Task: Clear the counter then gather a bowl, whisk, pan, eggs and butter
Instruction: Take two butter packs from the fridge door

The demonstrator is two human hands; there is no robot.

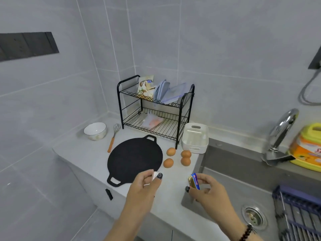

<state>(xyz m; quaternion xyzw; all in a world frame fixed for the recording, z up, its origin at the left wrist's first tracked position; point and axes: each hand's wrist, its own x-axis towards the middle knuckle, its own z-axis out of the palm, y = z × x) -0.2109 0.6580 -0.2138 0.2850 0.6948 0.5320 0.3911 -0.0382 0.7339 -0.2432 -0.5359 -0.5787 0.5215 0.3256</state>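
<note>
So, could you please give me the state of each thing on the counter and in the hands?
bowl: upright, empty
whisk: lying flat
pan: flat, empty
eggs: four, whole, loose
white basket: upright, empty
butter packet: pinched by right hand
left hand: holding small white item

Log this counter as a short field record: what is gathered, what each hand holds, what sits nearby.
bowl: white ceramic bowl, upright at the counter's far left
whisk: metal whisk with orange handle, lying between bowl and pan
pan: flat black two-handled pan, mid-counter
eggs: four brown eggs, loose on the counter right of the pan
left hand: pinches a small white item, unclear
right hand: pinches a gold foil butter packet
nearby: black wire two-tier rack; white plastic basket; steel sink
</note>
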